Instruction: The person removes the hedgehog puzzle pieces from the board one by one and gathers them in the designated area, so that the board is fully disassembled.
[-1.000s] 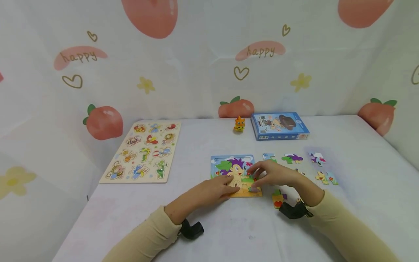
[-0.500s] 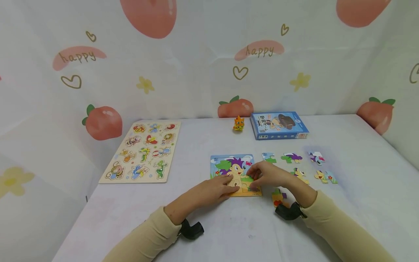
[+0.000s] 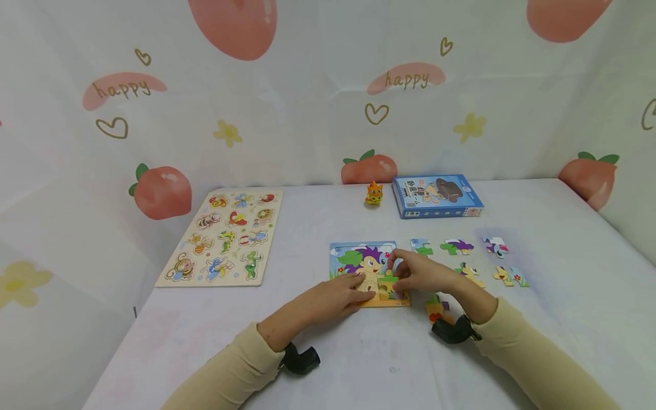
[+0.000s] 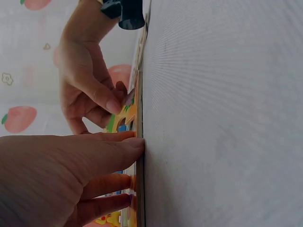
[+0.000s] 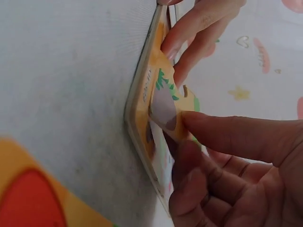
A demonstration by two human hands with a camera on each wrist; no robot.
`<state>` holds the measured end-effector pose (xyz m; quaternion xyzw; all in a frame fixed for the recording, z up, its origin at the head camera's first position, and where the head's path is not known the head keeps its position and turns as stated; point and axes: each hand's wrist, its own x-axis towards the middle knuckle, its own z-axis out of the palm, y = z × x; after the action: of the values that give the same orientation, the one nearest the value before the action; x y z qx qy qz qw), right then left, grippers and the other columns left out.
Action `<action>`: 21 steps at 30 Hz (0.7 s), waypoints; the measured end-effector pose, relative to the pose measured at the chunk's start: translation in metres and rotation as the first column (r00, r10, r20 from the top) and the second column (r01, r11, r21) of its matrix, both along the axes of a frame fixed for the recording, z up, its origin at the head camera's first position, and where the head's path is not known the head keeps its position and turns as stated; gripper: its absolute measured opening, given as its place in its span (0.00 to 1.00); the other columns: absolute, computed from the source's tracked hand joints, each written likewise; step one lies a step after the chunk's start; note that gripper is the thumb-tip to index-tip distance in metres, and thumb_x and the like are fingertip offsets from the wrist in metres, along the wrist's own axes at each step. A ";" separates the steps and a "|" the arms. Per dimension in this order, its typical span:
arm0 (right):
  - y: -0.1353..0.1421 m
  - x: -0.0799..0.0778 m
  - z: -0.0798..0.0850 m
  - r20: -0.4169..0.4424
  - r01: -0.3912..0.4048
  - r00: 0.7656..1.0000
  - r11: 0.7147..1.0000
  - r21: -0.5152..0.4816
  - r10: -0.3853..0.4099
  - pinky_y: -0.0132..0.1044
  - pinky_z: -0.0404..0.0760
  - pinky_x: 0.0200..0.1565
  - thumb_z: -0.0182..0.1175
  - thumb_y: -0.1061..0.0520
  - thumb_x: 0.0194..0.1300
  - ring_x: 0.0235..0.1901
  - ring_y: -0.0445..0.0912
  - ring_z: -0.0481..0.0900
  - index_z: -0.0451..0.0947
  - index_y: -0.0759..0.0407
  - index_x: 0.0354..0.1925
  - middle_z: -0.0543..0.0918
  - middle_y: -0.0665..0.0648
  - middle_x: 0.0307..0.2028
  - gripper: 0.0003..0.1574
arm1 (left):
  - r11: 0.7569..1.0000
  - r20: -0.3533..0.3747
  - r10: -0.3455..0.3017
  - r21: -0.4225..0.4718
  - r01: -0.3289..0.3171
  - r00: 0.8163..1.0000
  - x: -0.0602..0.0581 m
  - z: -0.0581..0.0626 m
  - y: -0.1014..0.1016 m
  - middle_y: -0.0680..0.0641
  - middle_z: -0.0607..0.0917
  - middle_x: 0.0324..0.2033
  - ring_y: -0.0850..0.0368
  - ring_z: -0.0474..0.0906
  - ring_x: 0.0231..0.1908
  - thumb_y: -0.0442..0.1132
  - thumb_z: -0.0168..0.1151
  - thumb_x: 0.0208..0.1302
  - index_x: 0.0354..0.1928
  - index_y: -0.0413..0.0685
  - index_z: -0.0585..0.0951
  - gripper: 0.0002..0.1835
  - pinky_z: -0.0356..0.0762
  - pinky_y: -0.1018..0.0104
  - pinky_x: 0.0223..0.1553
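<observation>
A hedgehog jigsaw puzzle [image 3: 393, 303] in a flat tray lies mid-table. My left hand [image 3: 330, 299] rests on its left part; in the left wrist view the thumb [image 4: 125, 150] lies at the tray's front edge and the fingers touch the picture. My right hand [image 3: 424, 273] is over the lower right corner. Its thumb and fingers pinch a puzzle piece [image 5: 164, 105] with a grey stone and green grass, tilted up from the tray in the right wrist view. Part of the picture is hidden by both hands.
Several loose puzzle pieces [image 3: 459, 247] lie to the right, including one with a red shape [image 3: 435, 313] near the right wrist. Behind stand a small orange toy [image 3: 374, 193] and a blue box [image 3: 438, 197]. A wooden insect puzzle board [image 3: 222, 242] lies at left.
The right hand hovered over the corner, reached down a little left, and now holds the corner piece tilted up. The left hand stays in place on the puzzle.
</observation>
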<state>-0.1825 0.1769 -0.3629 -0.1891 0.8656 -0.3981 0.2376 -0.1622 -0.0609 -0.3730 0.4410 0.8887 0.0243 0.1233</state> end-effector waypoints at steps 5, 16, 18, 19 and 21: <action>0.002 0.001 0.002 0.027 -0.018 0.999 0.999 -0.036 0.019 0.35 0.75 0.31 0.60 0.63 0.60 0.24 0.45 0.73 0.65 0.63 0.45 0.79 0.54 0.25 0.17 | 1.000 0.006 0.003 0.006 -0.003 1.000 0.001 0.000 -0.001 0.46 0.64 0.68 0.52 0.59 0.68 0.47 0.50 0.69 0.64 0.66 0.69 0.22 0.67 0.57 0.63; 0.025 0.001 0.011 0.078 0.018 0.997 0.999 -0.045 -0.014 0.32 0.72 0.24 0.60 0.58 0.61 0.21 0.45 0.69 0.65 0.63 0.48 0.76 0.53 0.23 0.20 | 1.000 -0.004 -0.004 0.007 0.004 1.000 0.001 0.001 0.000 0.46 0.65 0.68 0.52 0.60 0.68 0.47 0.50 0.69 0.64 0.65 0.70 0.22 0.66 0.59 0.64; 0.032 0.003 0.012 0.083 0.027 0.996 0.998 -0.050 -0.023 0.33 0.73 0.25 0.60 0.58 0.62 0.22 0.45 0.70 0.65 0.63 0.48 0.77 0.53 0.24 0.20 | 1.000 -0.008 -0.002 0.010 0.002 1.000 0.001 0.001 0.000 0.46 0.64 0.68 0.52 0.60 0.68 0.47 0.50 0.69 0.64 0.65 0.70 0.21 0.66 0.59 0.64; 0.036 0.004 0.013 0.092 0.038 0.995 0.998 -0.049 -0.033 0.34 0.74 0.26 0.60 0.57 0.62 0.23 0.45 0.71 0.64 0.63 0.49 0.77 0.53 0.24 0.21 | 1.000 -0.010 -0.002 0.012 0.002 1.000 0.001 0.001 0.000 0.46 0.64 0.68 0.52 0.60 0.68 0.47 0.50 0.69 0.64 0.65 0.70 0.21 0.65 0.59 0.64; 0.044 0.005 0.014 0.105 0.057 0.993 0.997 -0.051 -0.051 0.35 0.76 0.28 0.59 0.56 0.62 0.24 0.45 0.72 0.64 0.63 0.49 0.77 0.53 0.25 0.21 | 1.000 -0.014 -0.001 0.014 0.001 1.000 0.002 0.001 0.000 0.46 0.64 0.68 0.52 0.59 0.68 0.47 0.50 0.69 0.64 0.65 0.70 0.21 0.65 0.59 0.65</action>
<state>-0.1771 0.2205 -0.3486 -0.1509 0.8458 -0.4371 0.2662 -0.1604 -0.0610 -0.3720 0.4425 0.8891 0.0271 0.1139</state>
